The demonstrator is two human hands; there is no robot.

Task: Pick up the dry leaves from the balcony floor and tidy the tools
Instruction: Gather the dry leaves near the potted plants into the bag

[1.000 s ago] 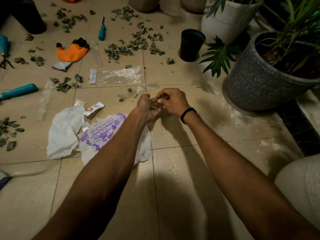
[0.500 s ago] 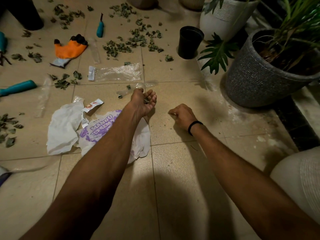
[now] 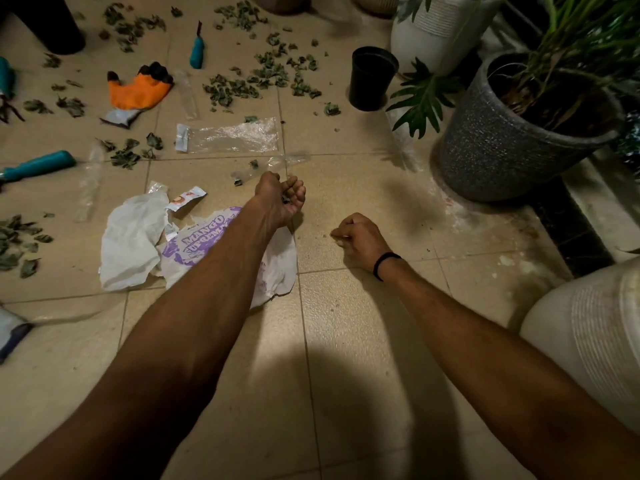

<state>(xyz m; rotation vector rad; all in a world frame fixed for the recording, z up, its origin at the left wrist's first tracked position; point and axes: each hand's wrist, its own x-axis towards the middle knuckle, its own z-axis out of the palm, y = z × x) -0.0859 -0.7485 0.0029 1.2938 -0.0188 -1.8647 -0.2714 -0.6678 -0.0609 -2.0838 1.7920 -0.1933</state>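
1. While facing down at the beige floor tiles (image 3: 349,341), stretches both bare forearms forward from the bottom edge, past a white ribbed pot (image 3: 588,341) at the near right.
2. Plants the right hand (image 3: 360,237), black band (image 3: 384,265) at the wrist, knuckles-up on a tile, fingers curled tight and fingertips bunched at the floor; cannot tell whether holding anything.
3. Crosses a crumpled white and purple bag (image 3: 138,237) with the left forearm.
4. Holds the left hand (image 3: 280,199) palm-up above the bag's far edge, fingers half curled into a cup around a few dark leaf bits (image 3: 285,199).
5. Finds a small torn wrapper (image 3: 187,199) touching the bag's far side, and a teal-handled tool (image 3: 38,166) well to the left.
6. Meets dry leaves (image 3: 242,88) in loose patches across the far floor, densest beyond a clear plastic sleeve (image 3: 232,136); more beside that tool and at the left edge.
7. Farther left, spots an orange glove (image 3: 138,90) lying flat, and beyond it a small teal tool (image 3: 196,51) among the leaves.
8. At the far right, takes in a black plastic pot (image 3: 372,77) upright near the leaf patch, a big grey planter (image 3: 502,143) with green foliage, and another white pot (image 3: 440,32) behind.
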